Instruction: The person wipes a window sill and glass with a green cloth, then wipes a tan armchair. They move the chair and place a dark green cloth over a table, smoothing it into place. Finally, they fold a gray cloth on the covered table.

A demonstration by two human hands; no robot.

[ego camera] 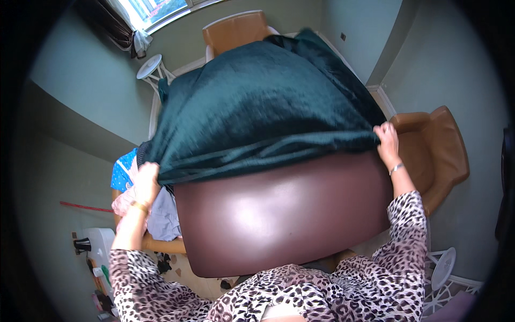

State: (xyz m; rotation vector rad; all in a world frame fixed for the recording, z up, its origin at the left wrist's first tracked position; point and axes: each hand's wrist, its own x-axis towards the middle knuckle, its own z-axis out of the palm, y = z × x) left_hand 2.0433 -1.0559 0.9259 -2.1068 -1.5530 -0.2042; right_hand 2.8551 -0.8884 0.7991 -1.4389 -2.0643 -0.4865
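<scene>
A large dark green plush cloth (pixel 257 92) billows over the far part of a brown table (pixel 277 217) with a glossy top. My left hand (pixel 147 179) grips the cloth's near left corner, just beyond the table's left side. At the right, my right hand (pixel 387 139) is closed on the near right corner. Between my hands the near edge hangs in loose folds across the tabletop. The near part of the top is bare and reflects light. The table's far edge is hidden beneath the cloth.
Brown leather armchairs stand at the far side (pixel 237 32) and the right (pixel 422 157). Clothes (pixel 163 217) lie heaped on a seat at the left. White round stands are at the far left (pixel 149 67) and near right (pixel 442 267). A window (pixel 161 12) is at the back.
</scene>
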